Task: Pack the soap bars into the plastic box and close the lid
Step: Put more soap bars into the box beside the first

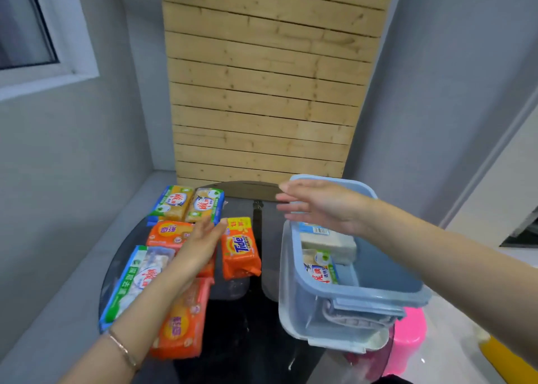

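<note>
A slatted wooden panel (262,92) leans against the wall at twelve o'clock, behind my round dark glass counter (241,319). At four o'clock on the counter sits the blue plastic box (294,296), open, its lid (334,184) standing up at the far side. Inside lie two wrapped soap bars: a pale one with a barcode label (326,242) and, nearer me, one with red Chinese characters (318,270) that I cannot read.

At nine o'clock the rest of the soap is spread flat. The long green-edged pack (136,278) lies nearest the counter edge, an orange pack (180,322) beside it at seven o'clock. The orange bar printed "Tide" (240,248) lies toward the centre. Two yellow bars with blue and green wrappers (186,203) sit side by side at eleven o'clock, another orange bar (168,233) just below them.

My left hand (201,244) hovers over the orange bars, grip wide, holding nothing, covering part of one. My right hand (323,206) hangs above the box's far rim, fingers spread, empty. A pink stool (407,337) stands at five o'clock, below the counter.
</note>
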Demonstrator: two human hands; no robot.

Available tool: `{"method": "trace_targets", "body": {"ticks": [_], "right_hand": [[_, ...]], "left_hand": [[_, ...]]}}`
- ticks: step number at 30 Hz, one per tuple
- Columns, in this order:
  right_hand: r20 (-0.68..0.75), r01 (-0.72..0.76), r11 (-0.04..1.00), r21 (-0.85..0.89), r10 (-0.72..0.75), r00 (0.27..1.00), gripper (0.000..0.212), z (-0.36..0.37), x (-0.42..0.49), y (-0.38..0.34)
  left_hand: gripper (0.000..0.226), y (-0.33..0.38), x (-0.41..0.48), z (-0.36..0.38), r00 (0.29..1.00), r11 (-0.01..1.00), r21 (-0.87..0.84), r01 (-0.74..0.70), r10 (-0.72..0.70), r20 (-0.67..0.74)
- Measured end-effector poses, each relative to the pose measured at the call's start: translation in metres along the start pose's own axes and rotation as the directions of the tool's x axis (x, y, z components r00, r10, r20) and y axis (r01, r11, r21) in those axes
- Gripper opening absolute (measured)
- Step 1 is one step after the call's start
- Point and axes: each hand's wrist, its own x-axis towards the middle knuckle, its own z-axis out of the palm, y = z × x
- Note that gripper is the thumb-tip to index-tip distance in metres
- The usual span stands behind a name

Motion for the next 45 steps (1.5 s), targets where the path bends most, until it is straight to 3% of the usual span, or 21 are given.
{"method": "trace_targets", "body": {"ticks": [3, 5, 9, 12, 16, 22, 27, 31, 35, 39, 43, 45], "right_hand": [[0.047, -0.129, 0.987, -0.092, 0.134, 0.990, 0.062, 0.040, 0.028, 0.006], [0.028, -0.199, 0.972, -0.126, 0.204, 0.979, 0.069, 0.057, 0.045, 0.009], [-0.060, -0.350, 0.924, -0.154, 0.345, 0.937, 0.074, 0.071, 0.071, 0.018], [-0.067, -0.453, 0.870, -0.193, 0.449, 0.891, 0.071, 0.076, 0.081, 0.027], [-0.057, -0.479, 0.864, -0.154, 0.476, 0.878, 0.073, 0.074, 0.088, 0.027], [-0.038, -0.517, 0.839, -0.172, 0.518, 0.854, 0.071, 0.073, 0.097, 0.028], [-0.073, -0.411, 0.906, -0.099, 0.406, 0.911, 0.068, 0.069, 0.092, 0.027], [-0.043, -0.190, 0.975, -0.119, 0.187, 0.981, 0.051, 0.059, 0.070, 0.000], [-0.034, 0.051, 0.995, -0.087, -0.054, 0.998, 0.036, 0.031, 0.035, -0.033], [-0.050, 0.206, 0.974, -0.089, -0.211, 0.976, 0.036, -0.005, 0.002, -0.042], [-0.036, 0.282, 0.955, -0.093, -0.286, 0.958, 0.050, -0.046, -0.024, -0.026], [-0.024, 0.298, 0.949, -0.097, -0.302, 0.953, 0.057, -0.070, -0.037, -0.016]], "left_hand": [[0.037, -0.005, -0.004, -0.005, 0.998, 0.999, -0.008, 0.040, -0.040, 0.044], [0.046, -0.009, -0.005, -0.005, 0.996, 0.999, -0.012, 0.047, -0.046, 0.071], [0.046, -0.009, 0.002, -0.005, 0.995, 0.999, 0.022, 0.050, -0.052, 0.090], [0.041, -0.006, 0.017, -0.003, 0.981, 0.990, 0.002, 0.142, -0.141, 0.137], [0.041, -0.008, 0.038, 0.010, 0.941, 0.929, -0.195, 0.313, -0.276, 0.196], [0.055, -0.015, 0.047, 0.031, 0.911, 0.880, -0.266, 0.394, -0.337, 0.237], [0.059, -0.009, 0.044, 0.034, 0.956, 0.928, -0.266, 0.261, -0.209, 0.208], [0.045, 0.021, 0.041, 0.024, 0.995, 0.964, -0.260, -0.056, 0.074, 0.060], [0.030, 0.067, 0.028, 0.009, 0.961, 0.920, -0.285, -0.268, 0.277, -0.010], [0.046, 0.100, 0.018, 0.013, 0.951, 0.917, -0.314, -0.246, 0.291, 0.105], [0.068, 0.121, 0.018, 0.041, 0.915, 0.943, -0.241, -0.231, 0.295, 0.277], [0.061, 0.123, 0.019, 0.062, 0.891, 0.961, -0.183, -0.209, 0.264, 0.369]]}}
